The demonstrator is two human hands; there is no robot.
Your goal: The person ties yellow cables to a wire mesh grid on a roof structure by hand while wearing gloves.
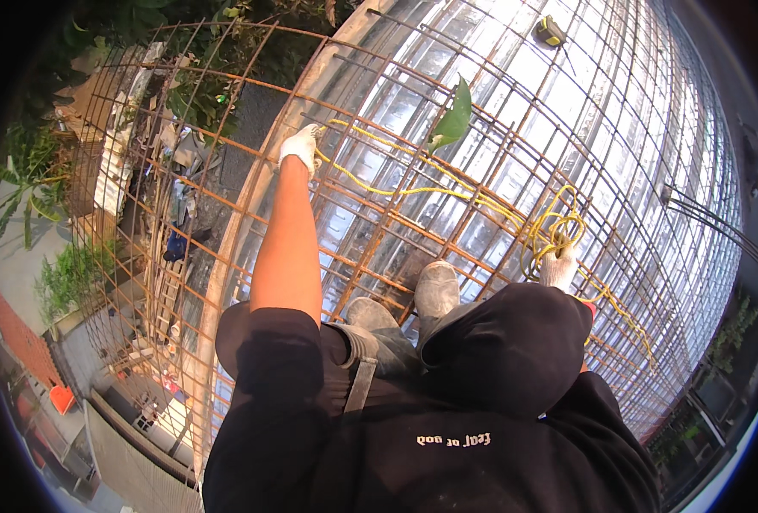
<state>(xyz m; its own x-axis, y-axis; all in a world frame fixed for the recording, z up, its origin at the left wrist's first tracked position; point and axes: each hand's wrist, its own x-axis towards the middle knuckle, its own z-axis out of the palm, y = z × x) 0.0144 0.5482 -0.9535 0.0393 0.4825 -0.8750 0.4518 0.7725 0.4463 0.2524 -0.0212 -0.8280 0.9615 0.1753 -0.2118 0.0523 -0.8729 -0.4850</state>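
Note:
My left hand (300,145), in a white work glove, reaches out to the edge of the rusty rebar grid (447,244). Its fingers are closed on a yellow cord (383,190), beside a bar end. Two strands of that cord run from it across the grid to a loose coil (558,224). Near my raised right knee, my right hand (558,268), gloved too, is closed on the coil; part of it is hidden by the leg. More cord trails off to the right of it.
I crouch in grey boots (437,286) on the grid above shiny corrugated metal decking (516,85). A yellow-black tape measure (550,32) and a green leaf (453,118) lie farther out. Bars overhang a wooden edge board (225,282) on the left, with a drop to ground debris below.

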